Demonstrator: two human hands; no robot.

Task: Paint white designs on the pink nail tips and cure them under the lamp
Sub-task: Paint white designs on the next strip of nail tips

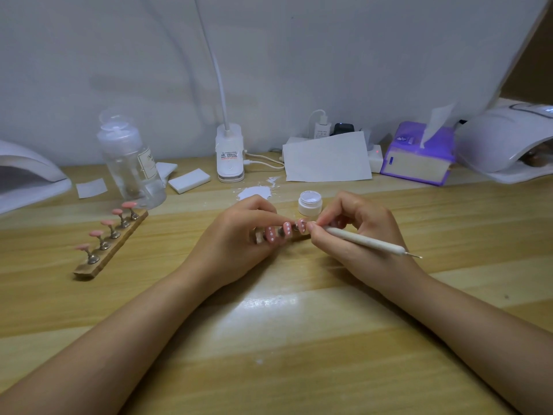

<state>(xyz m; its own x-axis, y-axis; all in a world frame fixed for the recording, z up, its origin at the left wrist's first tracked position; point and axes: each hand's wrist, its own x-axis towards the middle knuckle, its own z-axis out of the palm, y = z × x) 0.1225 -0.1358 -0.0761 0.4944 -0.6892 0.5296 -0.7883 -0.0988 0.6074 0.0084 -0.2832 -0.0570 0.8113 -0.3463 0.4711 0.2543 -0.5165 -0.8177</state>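
My left hand [239, 235] grips a small wooden holder [259, 236] that carries pink nail tips with white dots [287, 229]. My right hand [353, 232] pinches a white dotting pen [368, 241] like a pencil, its front end at the rightmost tip on that holder. Its rear metal point sticks out to the right. A small open white paint jar [310, 203] stands just behind my hands. A second wooden holder [112, 244] with several plain pink tips lies at the left. One curing lamp [505, 145] sits at the far right, another [27, 178] at the far left.
A clear pump bottle [131, 163] stands behind the left holder. A clip desk lamp [229, 154], white pads [189, 180], a sheet of paper [327, 158], a purple tissue box [419, 157] and chargers line the back. White paint is smeared on the table [254, 193].
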